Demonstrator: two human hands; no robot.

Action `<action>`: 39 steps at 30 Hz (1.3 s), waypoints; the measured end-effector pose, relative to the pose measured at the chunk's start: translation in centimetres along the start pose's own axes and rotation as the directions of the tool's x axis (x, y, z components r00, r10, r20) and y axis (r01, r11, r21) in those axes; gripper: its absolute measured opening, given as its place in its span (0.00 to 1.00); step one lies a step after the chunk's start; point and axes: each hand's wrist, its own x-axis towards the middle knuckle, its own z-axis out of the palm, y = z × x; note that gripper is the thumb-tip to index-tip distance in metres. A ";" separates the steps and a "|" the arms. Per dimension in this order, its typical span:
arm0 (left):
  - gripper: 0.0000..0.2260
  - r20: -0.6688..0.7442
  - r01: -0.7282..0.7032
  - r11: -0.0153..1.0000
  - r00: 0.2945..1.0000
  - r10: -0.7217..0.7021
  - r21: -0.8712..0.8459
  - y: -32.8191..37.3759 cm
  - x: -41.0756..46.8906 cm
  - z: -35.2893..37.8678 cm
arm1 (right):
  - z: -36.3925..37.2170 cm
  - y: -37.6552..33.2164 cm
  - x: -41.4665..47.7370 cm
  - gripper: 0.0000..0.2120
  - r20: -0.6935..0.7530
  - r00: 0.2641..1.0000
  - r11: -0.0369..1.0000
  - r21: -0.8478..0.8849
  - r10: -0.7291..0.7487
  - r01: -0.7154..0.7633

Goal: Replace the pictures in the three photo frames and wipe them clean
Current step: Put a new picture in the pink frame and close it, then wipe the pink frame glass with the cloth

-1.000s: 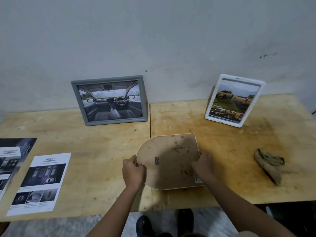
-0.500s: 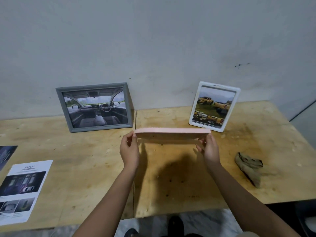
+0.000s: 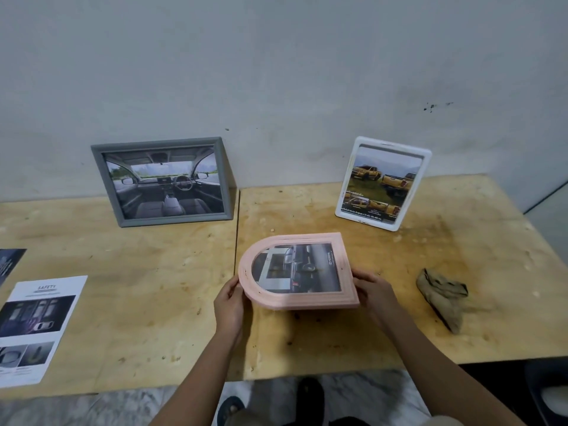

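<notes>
The pink arched wooden photo frame [image 3: 299, 269] sits face up between our two hands, held just above the plywood worktop [image 3: 399, 318], its rounded end to our left and its straight end to our right; behind the glass we see a dark car picture turned sideways; our left hand [image 3: 229, 305] has its fingers [image 3: 235, 289] closed on the curved edge, and our right hand [image 3: 376, 292] grips the straight edge, thumb on the front rim. To the right of the frame, apart from it, lies a crumpled tan cloth [image 3: 442, 295]; far to the left a white printed leaflet headed SAFETY [image 3: 33, 329] lies flat, with a dark printed sheet [image 3: 9, 262] beyond it at the edge of view. Farther back, a grey rectangular frame showing a car interior [image 3: 166, 182] leans against the pale wall [image 3: 276, 72]; to its right a white rounded-corner frame showing yellow pickup trucks [image 3: 382, 184] stands upright near that wall.
</notes>
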 end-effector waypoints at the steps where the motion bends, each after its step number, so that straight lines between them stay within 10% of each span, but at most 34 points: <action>1: 0.13 0.003 0.003 1.000 1.000 -0.003 0.013 -0.2 -0.2 0.1 | 0.0 0.4 0.2 0.13 0.003 1.000 1.000 -0.011 -0.001 0.001; 14: 0.17 -0.047 -0.082 0.932 0.993 0.105 0.354 -3.5 0.2 1.5 | -0.1 1.8 -0.1 0.21 0.024 0.987 0.877 -0.455 -0.161 0.154; 18: 0.17 -0.075 -0.071 0.923 0.991 0.107 0.379 -4.4 0.5 1.6 | -2.6 0.2 0.4 0.20 -0.169 0.919 0.746 -0.644 -0.355 0.169; 30: 0.18 -0.076 -0.084 0.924 0.990 0.121 0.372 -3.0 -1.3 1.7 | -11.4 2.4 1.0 0.17 -0.368 0.824 0.460 -0.875 -0.431 -0.150; 36: 0.18 -0.080 -0.086 0.923 0.989 0.124 0.374 -2.8 -1.5 1.7 | -9.6 -0.3 0.6 0.10 -0.607 0.734 0.885 -0.465 -0.307 -0.015; 39: 0.18 -0.074 -0.092 0.920 0.989 0.130 0.380 -2.7 -1.7 1.7 | -7.1 -1.8 0.6 0.10 -0.574 0.815 0.997 -0.022 -0.078 0.081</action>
